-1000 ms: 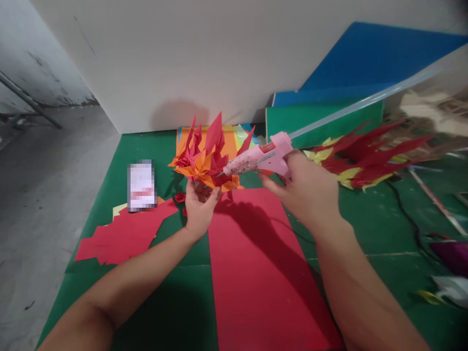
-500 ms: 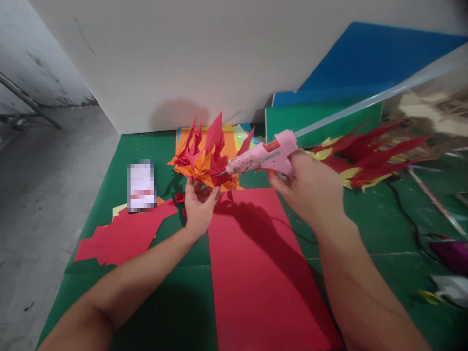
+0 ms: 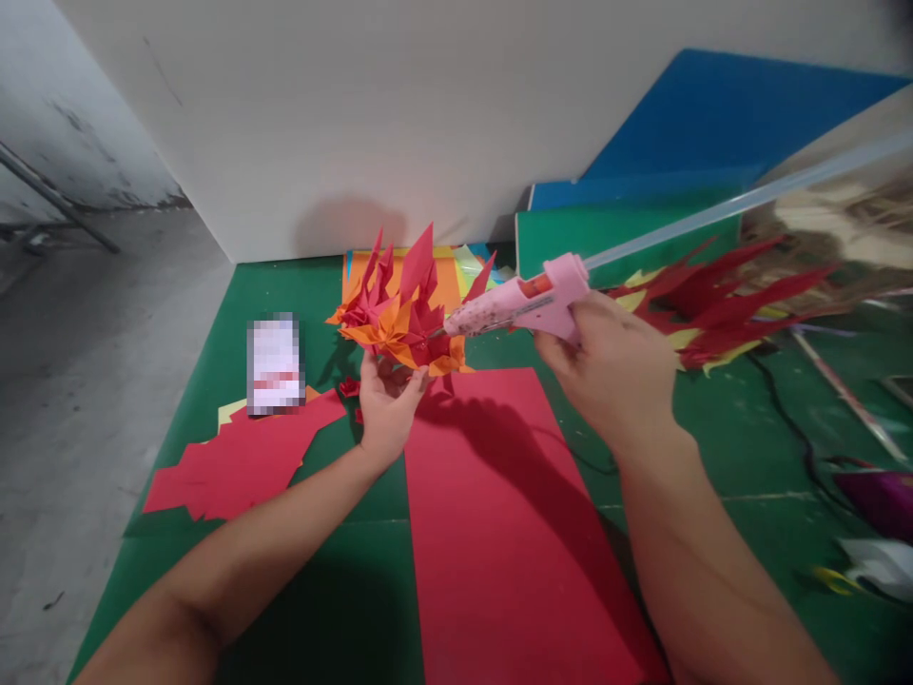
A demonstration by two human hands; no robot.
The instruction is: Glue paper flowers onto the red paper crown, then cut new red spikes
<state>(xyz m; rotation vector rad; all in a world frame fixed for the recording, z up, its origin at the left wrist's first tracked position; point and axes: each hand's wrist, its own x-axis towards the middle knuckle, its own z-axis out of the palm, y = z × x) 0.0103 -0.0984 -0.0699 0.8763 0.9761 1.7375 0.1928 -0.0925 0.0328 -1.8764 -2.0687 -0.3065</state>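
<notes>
My left hand (image 3: 389,404) is closed on the lower edge of a folded paper flower piece (image 3: 389,323), made of orange petals and pointed red spikes, held up above the table. In my right hand (image 3: 617,366) is a pink hot glue gun (image 3: 528,300), its grip wrapped by my fingers. The nozzle points left at the red and orange folds; whether it touches the paper I cannot tell. A long translucent glue stick (image 3: 713,209) runs out of the gun's back end. Beneath both hands lies a large red paper sheet (image 3: 499,533).
Red paper cutouts (image 3: 249,461) and a blurred phone-like object (image 3: 276,366) lie on the green table (image 3: 320,571) at left. Red and yellow paper flames (image 3: 728,304) stand at right, near a black cable (image 3: 795,428). Green (image 3: 620,238) and blue boards (image 3: 677,133) lean behind.
My right hand has shifted slightly to the right with the glue gun, drawing the nozzle back a little. My left hand and the paper flower piece have hardly moved.
</notes>
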